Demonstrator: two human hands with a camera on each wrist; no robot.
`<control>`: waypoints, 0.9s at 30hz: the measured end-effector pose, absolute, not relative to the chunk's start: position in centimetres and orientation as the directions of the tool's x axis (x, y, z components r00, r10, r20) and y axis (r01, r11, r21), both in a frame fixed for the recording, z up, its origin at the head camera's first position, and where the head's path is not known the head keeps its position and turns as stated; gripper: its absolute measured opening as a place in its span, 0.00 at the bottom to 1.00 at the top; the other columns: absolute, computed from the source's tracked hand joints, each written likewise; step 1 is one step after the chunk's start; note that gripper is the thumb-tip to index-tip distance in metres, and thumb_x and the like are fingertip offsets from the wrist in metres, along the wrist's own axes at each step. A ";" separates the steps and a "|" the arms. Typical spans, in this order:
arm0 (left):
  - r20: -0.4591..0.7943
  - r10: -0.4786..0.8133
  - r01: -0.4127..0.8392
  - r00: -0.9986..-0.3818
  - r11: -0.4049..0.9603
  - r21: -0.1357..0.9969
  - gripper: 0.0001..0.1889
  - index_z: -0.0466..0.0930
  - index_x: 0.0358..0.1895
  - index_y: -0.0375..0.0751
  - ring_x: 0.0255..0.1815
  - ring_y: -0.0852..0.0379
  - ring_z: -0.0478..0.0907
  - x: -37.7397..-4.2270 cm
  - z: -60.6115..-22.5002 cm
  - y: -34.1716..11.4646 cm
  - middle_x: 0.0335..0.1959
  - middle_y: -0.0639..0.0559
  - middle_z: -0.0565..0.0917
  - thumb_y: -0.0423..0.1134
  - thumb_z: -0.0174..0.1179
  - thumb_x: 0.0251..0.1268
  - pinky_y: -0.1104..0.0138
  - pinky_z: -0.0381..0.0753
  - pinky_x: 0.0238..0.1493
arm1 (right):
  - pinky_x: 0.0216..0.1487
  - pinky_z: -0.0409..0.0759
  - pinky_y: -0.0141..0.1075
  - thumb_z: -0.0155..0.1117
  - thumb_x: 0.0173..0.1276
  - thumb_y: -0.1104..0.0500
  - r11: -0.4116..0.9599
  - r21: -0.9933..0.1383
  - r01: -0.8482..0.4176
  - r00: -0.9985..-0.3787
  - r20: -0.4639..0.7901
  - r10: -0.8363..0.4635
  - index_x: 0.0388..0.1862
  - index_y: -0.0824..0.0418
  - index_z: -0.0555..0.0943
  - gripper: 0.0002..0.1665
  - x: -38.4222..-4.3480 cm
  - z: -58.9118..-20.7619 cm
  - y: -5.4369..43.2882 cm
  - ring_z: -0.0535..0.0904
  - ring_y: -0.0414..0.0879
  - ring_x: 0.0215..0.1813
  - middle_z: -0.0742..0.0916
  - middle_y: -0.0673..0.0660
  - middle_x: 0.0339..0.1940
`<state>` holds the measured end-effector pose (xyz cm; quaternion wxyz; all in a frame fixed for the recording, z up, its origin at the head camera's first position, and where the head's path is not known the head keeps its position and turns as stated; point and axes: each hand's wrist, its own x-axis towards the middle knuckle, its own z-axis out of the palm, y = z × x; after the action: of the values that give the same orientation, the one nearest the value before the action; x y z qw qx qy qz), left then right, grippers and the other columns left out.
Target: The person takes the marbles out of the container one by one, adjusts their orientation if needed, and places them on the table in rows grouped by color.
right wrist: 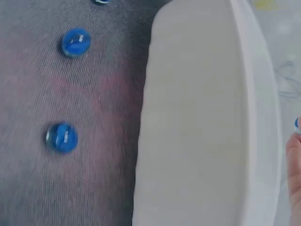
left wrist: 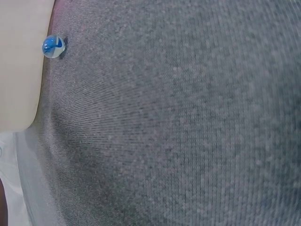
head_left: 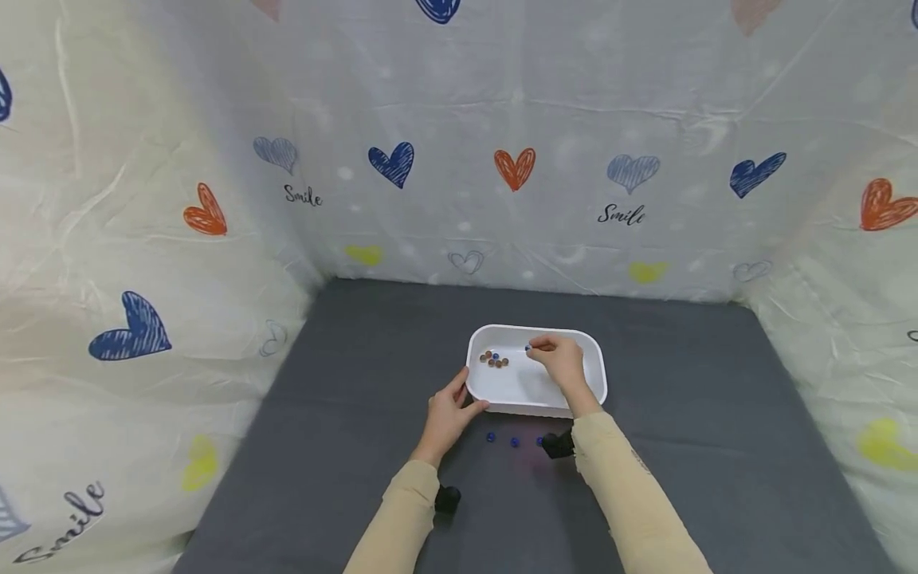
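A white tray [head_left: 531, 405] sits on the dark cloth in the head view. My left hand [head_left: 446, 418] holds its near left corner, thumb at the front rim and fingers along the left side. Over the tray's inside, my right hand [head_left: 559, 363] pinches a blue marble [head_left: 527, 347] between thumb and fingertips; in the right wrist view that hand [right wrist: 295, 174] shows only at the right edge. Several brown marbles [head_left: 498, 363] and another blue marble [head_left: 496, 356] lie in the tray's left part.
Three blue marbles lie on the cloth before the tray, among them a left one [head_left: 491, 437] and a middle one [head_left: 515, 442]. Black wrist devices [head_left: 448, 500] hang at both sleeves. A heart-patterned curtain [head_left: 459, 215] stands behind and at both sides of the table [head_left: 344, 359].
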<state>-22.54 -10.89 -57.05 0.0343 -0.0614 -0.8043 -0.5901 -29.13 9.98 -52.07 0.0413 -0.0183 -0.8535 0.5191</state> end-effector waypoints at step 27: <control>0.146 0.050 0.154 -0.988 0.313 0.937 0.41 0.58 0.68 0.31 0.64 0.50 0.63 -22.8 -57.6 -10.9 0.67 0.39 0.61 0.36 0.69 0.51 0.70 0.72 0.55 | 0.32 0.81 0.31 0.72 0.53 0.64 0.290 -0.956 0.053 -0.999 -0.048 0.022 0.34 0.62 0.85 0.09 -17.3 -56.2 16.6 0.82 0.44 0.35 0.87 0.54 0.30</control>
<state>-22.81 -10.86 -57.56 0.0449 -0.0630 -0.8089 -0.5829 -17.29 16.64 -56.23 -0.0129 -0.0232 -0.8031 0.5953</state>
